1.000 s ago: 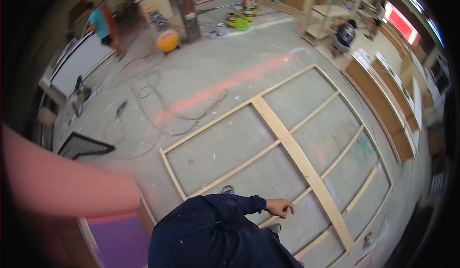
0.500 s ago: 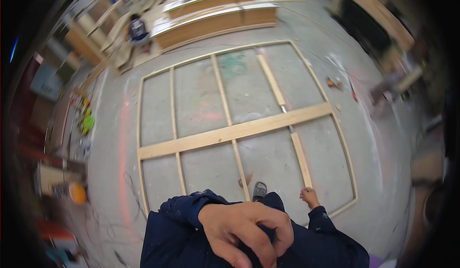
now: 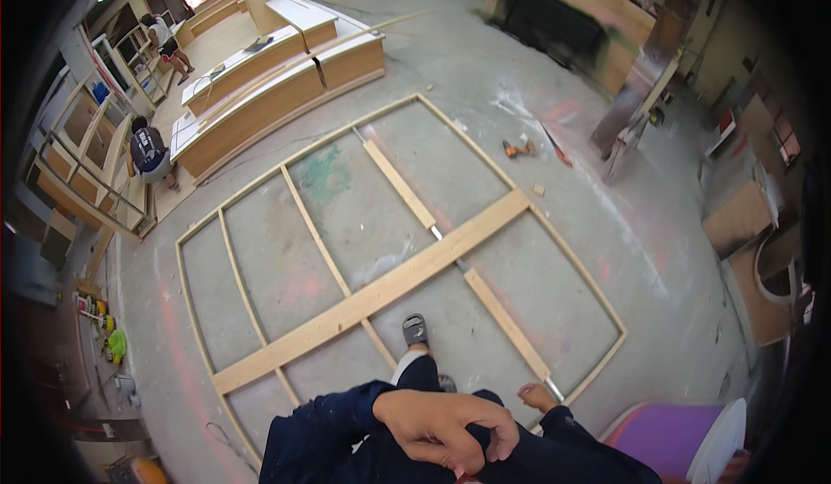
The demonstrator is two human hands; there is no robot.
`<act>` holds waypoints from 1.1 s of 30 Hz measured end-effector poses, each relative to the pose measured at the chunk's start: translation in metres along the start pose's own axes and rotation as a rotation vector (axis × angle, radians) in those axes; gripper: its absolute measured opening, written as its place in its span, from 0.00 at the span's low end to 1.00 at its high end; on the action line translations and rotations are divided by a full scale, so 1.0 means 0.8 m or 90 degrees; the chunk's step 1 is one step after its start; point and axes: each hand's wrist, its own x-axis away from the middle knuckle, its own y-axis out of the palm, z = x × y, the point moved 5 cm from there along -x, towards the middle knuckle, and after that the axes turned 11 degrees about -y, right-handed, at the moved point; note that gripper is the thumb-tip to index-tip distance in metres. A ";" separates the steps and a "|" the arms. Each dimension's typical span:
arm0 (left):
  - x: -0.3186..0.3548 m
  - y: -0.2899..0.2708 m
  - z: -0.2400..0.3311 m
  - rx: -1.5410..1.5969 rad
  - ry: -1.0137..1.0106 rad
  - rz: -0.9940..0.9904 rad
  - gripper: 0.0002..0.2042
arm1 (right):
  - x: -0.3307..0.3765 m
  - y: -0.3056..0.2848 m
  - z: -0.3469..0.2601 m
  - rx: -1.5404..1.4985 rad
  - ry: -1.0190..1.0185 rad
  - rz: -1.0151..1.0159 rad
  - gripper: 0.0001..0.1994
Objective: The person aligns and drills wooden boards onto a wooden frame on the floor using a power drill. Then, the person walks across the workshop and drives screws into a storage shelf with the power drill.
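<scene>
Bare wood and a metal strip (image 3: 555, 390) lie closest to the right grip (image 3: 537, 396), the strip just beside it at between 2 and 3 o'clock. That grip's fingers are loosely curled with nothing seen in them; whether they touch the strip I cannot tell. The left grip (image 3: 446, 423) hangs in front of dark clothing (image 3: 338, 436), fingers half bent — whether something small sits between its fingertips is too hidden to tell.

The strip shows at the lower end of the near slat (image 3: 508, 325), which lies at 1 o'clock from the left grip; the right grip is clearly the nearer. From that end the near slat's long axis runs toward 11 o'clock, away from the person, up to the wide plank (image 3: 372, 290). The plank lies from 8 to 2 o'clock, so the two cross nearly square.

Beyond it, roughly in line, the far slat (image 3: 399, 185) continues toward 11 o'clock. All lie within the wooden frame (image 3: 468, 143) on the floor (image 3: 684, 328).

A sandalled foot (image 3: 415, 330) is at 10 o'clock from the right grip, below the plank. Farther out — an orange power tool (image 3: 519, 149) near 12, and a crouching co-worker (image 3: 149, 146) at 10.
</scene>
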 end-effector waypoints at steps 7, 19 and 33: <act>0.053 -0.094 0.002 -0.036 0.039 0.032 0.13 | -0.039 -0.069 -0.142 -0.038 -0.049 -0.257 0.25; 0.035 -0.340 -0.062 -0.004 -0.234 0.180 0.29 | -0.106 -0.242 -0.386 0.235 0.018 -0.191 0.37; -0.022 -0.604 -0.347 0.055 -0.646 0.206 0.21 | -0.363 -0.525 -0.353 -0.036 -0.282 -0.239 0.19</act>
